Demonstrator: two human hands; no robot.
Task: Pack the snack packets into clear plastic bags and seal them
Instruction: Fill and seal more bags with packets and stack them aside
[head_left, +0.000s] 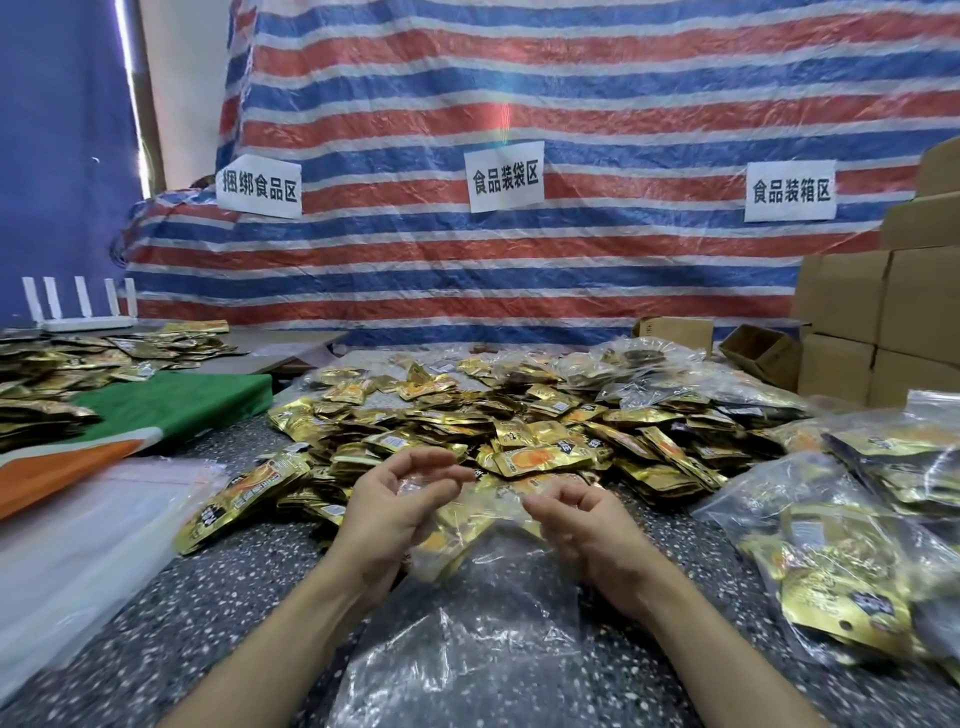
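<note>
Clear plastic bag lies flat on speckled desk nearest the camera, a few gold snack packets inside its far end; left grip and right grip both clamp that end, fingers and thumbs curled onto the film. Just beyond, loose heap of packets covers mid-desk, with filled bags at right and green cloth at left. Farthest back: cardboard boxes at right, striped tarp carrying three paper signs.
</note>
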